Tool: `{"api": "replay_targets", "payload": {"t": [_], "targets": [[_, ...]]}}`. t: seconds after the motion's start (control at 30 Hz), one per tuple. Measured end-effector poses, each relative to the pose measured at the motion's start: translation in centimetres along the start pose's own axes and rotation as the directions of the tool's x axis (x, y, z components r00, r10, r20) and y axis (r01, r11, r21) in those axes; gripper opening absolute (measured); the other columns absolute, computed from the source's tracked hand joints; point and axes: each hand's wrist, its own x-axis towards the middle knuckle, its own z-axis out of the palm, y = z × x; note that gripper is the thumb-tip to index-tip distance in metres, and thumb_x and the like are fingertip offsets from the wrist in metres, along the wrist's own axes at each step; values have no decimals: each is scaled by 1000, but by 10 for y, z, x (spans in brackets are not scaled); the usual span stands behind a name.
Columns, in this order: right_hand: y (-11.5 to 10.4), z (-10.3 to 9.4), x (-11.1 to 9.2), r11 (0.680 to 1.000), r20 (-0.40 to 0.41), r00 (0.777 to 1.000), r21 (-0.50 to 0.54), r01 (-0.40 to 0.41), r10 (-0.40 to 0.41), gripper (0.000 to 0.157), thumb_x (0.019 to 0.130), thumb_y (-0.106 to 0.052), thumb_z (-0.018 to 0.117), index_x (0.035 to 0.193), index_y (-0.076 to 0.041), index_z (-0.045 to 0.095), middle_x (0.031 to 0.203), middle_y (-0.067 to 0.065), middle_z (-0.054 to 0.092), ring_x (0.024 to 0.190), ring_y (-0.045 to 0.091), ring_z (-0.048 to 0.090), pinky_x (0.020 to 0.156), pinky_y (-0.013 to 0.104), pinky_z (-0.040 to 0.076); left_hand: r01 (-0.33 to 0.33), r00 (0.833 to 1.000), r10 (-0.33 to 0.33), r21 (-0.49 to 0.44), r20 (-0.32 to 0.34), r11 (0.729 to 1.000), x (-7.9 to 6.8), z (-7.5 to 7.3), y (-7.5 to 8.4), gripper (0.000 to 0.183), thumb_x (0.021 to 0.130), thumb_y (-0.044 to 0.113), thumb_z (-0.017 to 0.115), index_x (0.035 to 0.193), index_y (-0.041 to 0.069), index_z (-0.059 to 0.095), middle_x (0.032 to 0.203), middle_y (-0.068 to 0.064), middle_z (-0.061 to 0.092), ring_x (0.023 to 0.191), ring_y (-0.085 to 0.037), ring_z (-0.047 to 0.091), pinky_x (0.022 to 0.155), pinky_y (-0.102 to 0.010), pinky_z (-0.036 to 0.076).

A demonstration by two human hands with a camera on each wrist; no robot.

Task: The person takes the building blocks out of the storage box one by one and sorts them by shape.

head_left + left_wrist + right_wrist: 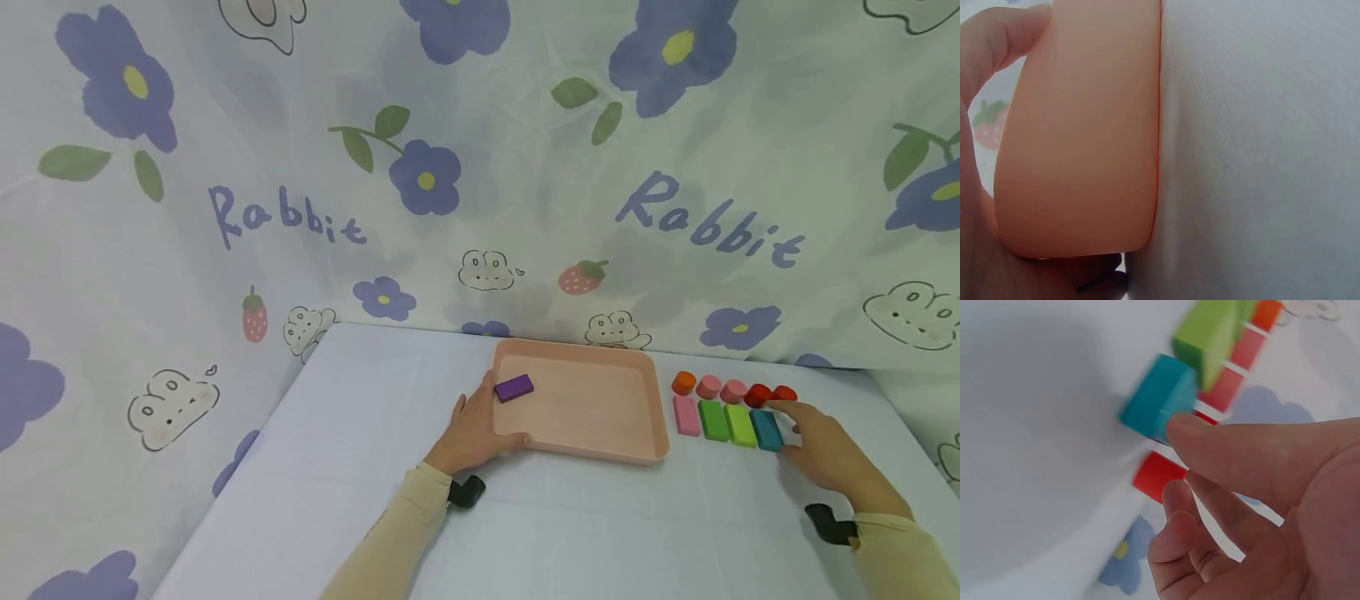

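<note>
A shallow peach tray [585, 408] lies on the table. My left hand [471, 429] holds its near left corner, with the thumb along the near rim and the fingers along the left side. In the left wrist view the hand wraps round the tray wall [1085, 144]. Inside the tray, a purple block [513, 388] lies at the left. My right hand [821, 446] is at the right end of the block row, fingers parted. Its thumb tip overlaps the blue block [1160, 397] in the right wrist view; contact is unclear. Beyond its fingertips sits a red cylinder [1157, 475].
Left of the blue block stand a yellow-green block [741, 426], a green block [714, 421] and a pink block [686, 416]. Behind them runs a row of cylinders, from an orange cylinder [683, 383] through pink ones to red. A patterned cloth [480, 208] hangs behind the table.
</note>
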Motion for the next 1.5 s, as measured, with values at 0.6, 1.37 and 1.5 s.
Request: {"api": "replay_targets", "payload": {"t": [0.6,1.37,1.5], "targets": [[-52,-6,-1,996,-146,986,29,88,-83,65,87,-16,78,134,16,47,122,39,54,104,54,53,84,69,48,-9,1000,9,5,-15,1000,1,2,-2,126,76,61,75,161,4,3,166,-14,19,151,-27,25,121,-58,2],[-129,9,15,986,-164,986,158,55,-29,59,96,-25,69,143,2,48,130,30,53,111,46,53,85,62,53,-2,1000,2,14,-10,1000,0,1,0,126,76,62,75,161,3,2,167,-14,17,152,-27,22,121,-57,2],[-140,14,19,982,-165,986,177,63,-34,63,93,-24,72,145,2,47,137,31,50,118,48,51,88,63,52,-2,1000,2,11,-12,1000,0,0,0,126,77,61,75,161,3,2,166,-14,17,151,-27,23,121,-57,2]]}}
